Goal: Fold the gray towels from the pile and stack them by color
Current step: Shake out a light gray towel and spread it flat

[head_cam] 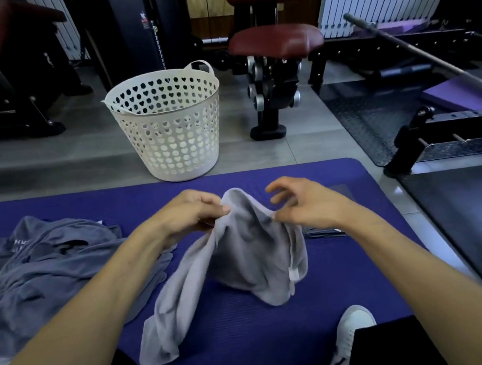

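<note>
A light gray towel point(242, 259) hangs crumpled over the blue mat point(251, 344), its lower end trailing on the mat toward me. My left hand point(189, 214) pinches its upper edge between thumb and fingers. My right hand point(301, 202) hovers at the towel's right edge with fingers spread and loosely curled; the thumb tip touches the cloth, and the index and middle fingers are off it. A pile of darker gray towels point(50, 276) lies rumpled on the mat to the left. A small folded dark stack point(325, 233) shows partly behind my right wrist.
A white perforated laundry basket point(168, 124) stands on the floor beyond the mat. Gym machines with red padded seats point(275, 42) and a barbell rack point(437, 138) fill the back and right. My white shoe point(353, 328) rests on the mat's near right.
</note>
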`<state>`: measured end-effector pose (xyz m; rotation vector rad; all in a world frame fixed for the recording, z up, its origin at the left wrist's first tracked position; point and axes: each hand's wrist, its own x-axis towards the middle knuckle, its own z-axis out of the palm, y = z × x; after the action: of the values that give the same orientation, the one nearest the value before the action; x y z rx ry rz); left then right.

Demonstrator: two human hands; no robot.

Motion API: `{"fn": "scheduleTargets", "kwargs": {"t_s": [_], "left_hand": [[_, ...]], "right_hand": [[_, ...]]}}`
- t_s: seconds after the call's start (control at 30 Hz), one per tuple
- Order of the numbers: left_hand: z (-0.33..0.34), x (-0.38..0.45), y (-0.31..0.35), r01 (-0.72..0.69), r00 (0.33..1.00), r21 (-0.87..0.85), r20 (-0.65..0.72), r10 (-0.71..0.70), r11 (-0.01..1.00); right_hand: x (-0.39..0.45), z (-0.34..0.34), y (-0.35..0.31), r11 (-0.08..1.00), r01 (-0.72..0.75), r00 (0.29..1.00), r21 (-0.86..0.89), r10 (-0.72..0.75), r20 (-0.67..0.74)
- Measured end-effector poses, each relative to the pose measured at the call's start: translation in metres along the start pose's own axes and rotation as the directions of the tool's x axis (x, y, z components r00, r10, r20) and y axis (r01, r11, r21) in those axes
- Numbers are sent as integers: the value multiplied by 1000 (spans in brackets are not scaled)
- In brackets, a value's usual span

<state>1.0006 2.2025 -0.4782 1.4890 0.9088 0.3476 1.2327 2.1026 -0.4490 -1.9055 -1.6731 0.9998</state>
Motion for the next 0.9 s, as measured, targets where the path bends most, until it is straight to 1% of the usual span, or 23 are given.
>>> {"fn": "scheduleTargets", "kwargs": {"t_s": [0.1,0.17,0.2,0.3,0.37,0.47,0.53,0.6,0.67,0.73,0.83,0.87,0.9], "left_hand": [[4,-9,10,-24,994,-68,100,31,997],[8,-11,11,-24,991,-67,132,33,997],[9,-12,11,-29,991,-74,125,39,997],[12,-15,9,-44,998,-81,44,48,996],[11,-20,7,-31,999,-60,14,32,998],[11,-28,7,-25,1000,-58,11,25,998],[15,-31,9,-50,999,-84,1,50,995],[17,-32,12,-78,997,-122,-15,77,989],[17,-33,13,-97,995,-160,-26,94,982],[17,-32,11,-110,992,-152,-76,100,982],[18,-31,8,-153,965,-72,-228,133,986],[17,-32,6,-185,955,-34,-242,172,982],[17,-33,5,-227,949,11,-222,224,974]], "right_hand": [[-3,16,-13,978,173,982,117,-181,61],[-3,28,-20,955,252,966,156,-258,20],[-3,33,-23,951,266,964,157,-264,-29],[-1,36,-24,960,253,953,120,-227,-199],[-1,31,-21,956,243,949,163,-199,-244],[0,29,-16,951,226,961,211,-182,-208],[-2,36,-15,966,193,976,170,-171,-132],[-2,45,-17,969,204,977,137,-193,-89],[-3,49,-21,962,255,962,102,-241,-127],[-2,48,-23,958,278,948,76,-261,-185],[0,40,-23,954,278,943,111,-250,-218],[0,37,-23,951,277,946,136,-246,-209],[0,32,-23,947,278,951,160,-248,-185]]}}
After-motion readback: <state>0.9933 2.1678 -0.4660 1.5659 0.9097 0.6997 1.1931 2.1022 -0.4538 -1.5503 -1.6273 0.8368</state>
